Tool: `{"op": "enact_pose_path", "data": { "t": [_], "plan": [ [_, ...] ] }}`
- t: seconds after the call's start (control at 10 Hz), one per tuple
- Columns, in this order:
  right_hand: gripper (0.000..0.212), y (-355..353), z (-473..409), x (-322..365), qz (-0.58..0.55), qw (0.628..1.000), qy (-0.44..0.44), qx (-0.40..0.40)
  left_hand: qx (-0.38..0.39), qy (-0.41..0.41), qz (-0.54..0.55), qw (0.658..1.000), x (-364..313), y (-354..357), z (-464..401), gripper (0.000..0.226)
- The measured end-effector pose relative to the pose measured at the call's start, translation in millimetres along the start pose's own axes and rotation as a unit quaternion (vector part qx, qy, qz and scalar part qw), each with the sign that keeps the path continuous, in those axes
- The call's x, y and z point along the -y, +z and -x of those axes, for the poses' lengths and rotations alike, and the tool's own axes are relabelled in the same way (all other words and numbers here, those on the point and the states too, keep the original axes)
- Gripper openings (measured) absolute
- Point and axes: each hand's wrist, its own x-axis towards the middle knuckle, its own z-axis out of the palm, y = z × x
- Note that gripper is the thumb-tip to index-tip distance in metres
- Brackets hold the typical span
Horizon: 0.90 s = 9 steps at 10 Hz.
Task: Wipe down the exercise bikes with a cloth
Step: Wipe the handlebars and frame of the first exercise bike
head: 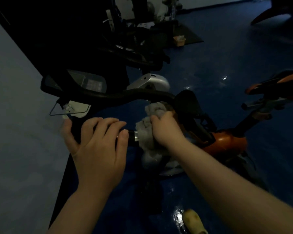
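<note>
The grey cloth (pixel 148 130) is bunched around the near handlebar (pixel 130 135) of the orange exercise bike (pixel 227 142), just right of the chrome band on the bar. It is gripped by the right hand (pixel 166 130), whose fingers are curled over the top of the cloth and press it against the bar; loose folds stand above the hand and hang below it. The left hand (pixel 96 146) is placed on the same bar, just beside the cloth but apart from it. Its fingers are curled over the black grip, with the thumb spread to the left side. Both forearms are extended forward from the lower edge of the view, the right one at a diagonal. The console (pixel 85 83) is located beyond the left hand. The blue floor (pixel 227 56) is seen beneath the bike.
</note>
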Motion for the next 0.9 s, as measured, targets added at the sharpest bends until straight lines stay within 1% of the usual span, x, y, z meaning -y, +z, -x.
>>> {"op": "enact_pose_path", "data": {
  "t": [0.1,0.2,0.3,0.4,0.5,0.6,0.7,0.8,0.9],
  "plan": [
    [0.04,-1.9,-17.7,13.5,0.03,1.0,0.008,0.003,-0.009,-0.002,0.0,1.0,-0.5,1.8,-2.8,0.043],
    [0.045,-5.2,-31.4,27.5,-0.004,1.0,0.011,0.026,-0.004,-0.005,-0.012,1.0,-1.2,0.6,-3.4,0.044],
    [0.041,1.3,-22.1,5.0,-0.001,1.0,0.005,0.0,-0.009,0.009,-0.02,1.0,1.9,2.0,0.6,0.046],
    [0.04,1.5,-32.2,12.9,0.0,1.0,0.006,-0.001,-0.02,0.007,-0.025,0.999,2.3,7.0,-4.5,0.043],
    [0.043,-3.7,-35.5,18.1,-0.012,0.999,-0.008,0.04,-0.03,0.0,-0.027,0.999,-0.9,7.0,-4.0,0.039],
    [0.04,-7.1,-10.2,-1.2,-0.015,0.996,-0.056,0.061,-0.051,0.017,-0.001,0.999,-1.2,3.1,-1.2,0.037],
    [0.045,-4.3,23.5,-18.5,-0.001,0.989,-0.148,-0.013,-0.096,0.044,0.099,0.99,7.7,-3.1,-1.4,0.033],
    [0.043,0.7,44.1,-26.4,0.079,0.963,-0.243,-0.09,-0.143,0.035,0.182,0.972,17.6,-9.1,2.6,0.035],
    [0.049,1.8,53.1,-24.1,0.068,0.955,-0.279,-0.072,-0.147,-0.057,0.272,0.949,22.0,-9.5,9.8,0.041]
  ]
}}
